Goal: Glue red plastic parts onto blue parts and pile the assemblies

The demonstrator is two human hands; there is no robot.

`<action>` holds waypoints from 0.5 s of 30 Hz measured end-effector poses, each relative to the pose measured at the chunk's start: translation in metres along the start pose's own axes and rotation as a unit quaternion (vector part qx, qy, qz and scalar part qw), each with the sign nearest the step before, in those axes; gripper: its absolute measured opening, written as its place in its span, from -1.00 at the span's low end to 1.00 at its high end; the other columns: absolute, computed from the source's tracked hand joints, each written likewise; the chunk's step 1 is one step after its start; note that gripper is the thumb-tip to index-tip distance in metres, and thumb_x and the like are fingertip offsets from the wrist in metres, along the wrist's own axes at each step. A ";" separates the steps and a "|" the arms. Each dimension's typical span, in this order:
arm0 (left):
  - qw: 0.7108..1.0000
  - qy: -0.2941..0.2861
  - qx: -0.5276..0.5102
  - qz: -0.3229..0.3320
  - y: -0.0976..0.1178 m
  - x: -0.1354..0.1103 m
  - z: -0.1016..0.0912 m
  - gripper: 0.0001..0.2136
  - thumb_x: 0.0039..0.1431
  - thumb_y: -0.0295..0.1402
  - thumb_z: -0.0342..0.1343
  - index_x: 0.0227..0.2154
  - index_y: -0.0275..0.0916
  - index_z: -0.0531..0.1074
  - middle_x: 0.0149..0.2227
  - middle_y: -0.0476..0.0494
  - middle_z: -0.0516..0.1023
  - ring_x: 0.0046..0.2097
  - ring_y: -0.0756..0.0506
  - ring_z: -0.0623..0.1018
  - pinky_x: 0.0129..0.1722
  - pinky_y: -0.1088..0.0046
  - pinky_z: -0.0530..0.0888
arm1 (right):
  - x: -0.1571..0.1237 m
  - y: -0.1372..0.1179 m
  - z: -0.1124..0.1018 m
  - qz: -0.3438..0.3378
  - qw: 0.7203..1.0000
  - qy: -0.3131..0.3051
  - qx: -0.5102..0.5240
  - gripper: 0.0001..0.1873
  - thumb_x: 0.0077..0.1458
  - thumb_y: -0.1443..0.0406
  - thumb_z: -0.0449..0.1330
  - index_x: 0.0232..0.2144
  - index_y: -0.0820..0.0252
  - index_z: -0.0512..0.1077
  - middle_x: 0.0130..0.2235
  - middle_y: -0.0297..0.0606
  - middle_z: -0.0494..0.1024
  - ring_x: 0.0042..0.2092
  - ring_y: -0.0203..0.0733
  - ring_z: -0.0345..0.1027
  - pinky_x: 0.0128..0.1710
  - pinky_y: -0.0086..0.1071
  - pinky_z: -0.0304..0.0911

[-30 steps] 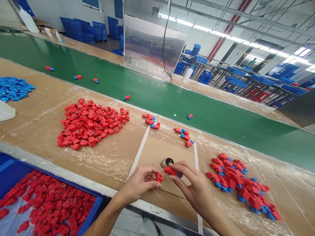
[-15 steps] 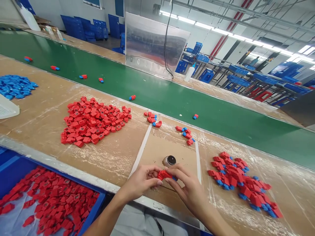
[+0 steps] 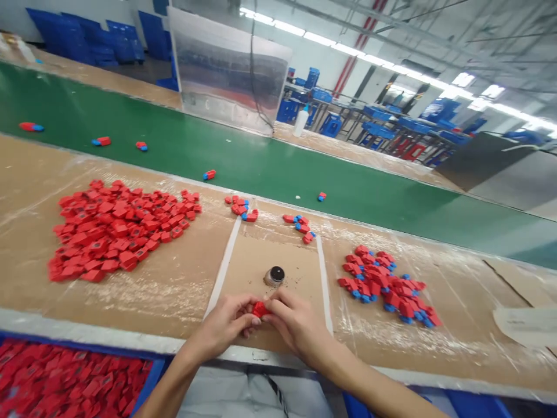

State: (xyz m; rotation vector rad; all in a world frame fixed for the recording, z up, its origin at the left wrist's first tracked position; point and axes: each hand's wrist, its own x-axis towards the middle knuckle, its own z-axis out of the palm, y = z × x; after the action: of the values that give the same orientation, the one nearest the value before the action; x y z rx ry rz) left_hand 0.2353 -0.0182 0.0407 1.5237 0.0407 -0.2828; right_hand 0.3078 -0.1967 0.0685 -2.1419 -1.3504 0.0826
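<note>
Between the fingertips of both hands is a small red plastic part [image 3: 260,309], held just above the front of the cardboard mat. My left hand [image 3: 230,322] pinches its left end, and my right hand [image 3: 290,319] closes over its right end. The fingers hide most of it, so any blue piece on it cannot be made out. Just beyond the hands stands a small round pot with a black top [image 3: 277,275]. A heap of red parts [image 3: 117,226] lies to the left, and a pile of red-and-blue joined parts [image 3: 387,284] to the right.
A green conveyor belt [image 3: 261,157] runs across behind the table, carrying a few red-and-blue pieces [image 3: 209,174]. Small groups of parts [image 3: 242,208] lie near its edge. A blue crate of red parts [image 3: 152,383] sits low at left. A white bottle [image 3: 301,121] stands beyond the belt.
The view has swung to the right, so the scene sits further left. Both hands still grip the red part, and my right fingers now cover more of it.
</note>
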 end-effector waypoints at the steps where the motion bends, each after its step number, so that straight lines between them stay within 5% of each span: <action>1: 1.000 0.002 0.008 -0.003 0.003 0.001 0.000 -0.87 0.17 -0.35 0.08 -0.33 -0.30 0.45 -0.47 0.02 0.37 -0.46 0.03 0.36 -0.43 0.52 0.34 | 0.001 0.001 0.001 0.007 1.000 0.002 -0.004 -0.88 0.27 0.40 0.06 -0.30 0.20 0.39 -0.29 -0.20 0.42 -0.28 -0.15 0.37 -0.30 -0.34 0.34; 6: 0.997 -0.007 0.033 -0.072 0.026 -0.002 -0.019 -0.49 0.08 -0.16 0.20 0.09 -0.17 0.32 -0.39 -0.02 0.49 -0.37 -0.05 0.46 -0.37 0.46 0.42 | 0.004 0.020 -0.019 0.040 0.996 0.056 0.048 -0.82 0.21 0.38 0.18 -0.11 0.15 0.40 -0.23 -0.25 0.51 -0.21 -0.18 0.42 -0.21 -0.37 0.35; 9: 0.979 0.141 0.122 -0.089 0.039 -0.005 -0.067 -0.31 0.04 0.03 0.12 0.20 -0.14 0.16 -0.36 -0.06 0.55 -0.32 -0.13 0.54 -0.38 0.42 0.43 | -0.015 0.064 -0.063 0.114 0.979 0.170 0.023 -0.81 0.24 0.31 0.13 -0.09 0.16 0.41 -0.19 -0.20 0.55 -0.20 -0.14 0.44 -0.19 -0.30 0.36; 11: 0.921 0.278 0.249 -0.110 0.045 -0.003 -0.109 -0.32 0.01 0.03 0.09 0.17 -0.14 0.18 -0.35 -0.06 0.59 -0.28 -0.20 0.58 -0.35 0.39 0.44 | -0.039 0.107 -0.098 0.185 0.955 0.231 -0.033 -0.79 0.21 0.23 0.12 -0.14 0.19 0.43 -0.17 -0.13 0.56 -0.18 -0.07 0.45 -0.17 -0.21 0.36; 13: 0.820 0.384 0.390 -0.166 0.046 0.001 -0.149 -0.46 0.04 -0.06 0.02 0.09 -0.13 0.24 -0.37 -0.04 0.62 -0.29 -0.24 0.60 -0.33 0.37 0.39 | -0.067 0.154 -0.129 0.260 0.926 0.260 -0.091 -0.70 0.17 0.15 0.12 -0.13 0.20 0.43 -0.14 -0.09 0.57 -0.16 0.01 0.45 -0.14 -0.12 0.34; 15: 0.766 0.388 0.474 -0.194 0.044 0.005 -0.178 -0.57 0.10 -0.07 -0.05 0.00 -0.12 0.28 -0.45 -0.02 0.62 -0.33 -0.26 0.59 -0.38 0.38 0.34 | -0.092 0.193 -0.149 0.317 0.915 0.223 -0.107 -0.66 0.13 0.11 0.11 -0.15 0.19 0.45 -0.20 -0.09 0.59 -0.20 0.04 0.47 -0.18 -0.12 0.35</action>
State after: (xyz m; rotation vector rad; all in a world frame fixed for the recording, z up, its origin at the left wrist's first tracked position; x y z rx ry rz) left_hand 0.2761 0.1576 0.0732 2.5625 1.0249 0.0621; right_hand 0.4718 -0.3997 0.0681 -2.5035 -0.3900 -0.2961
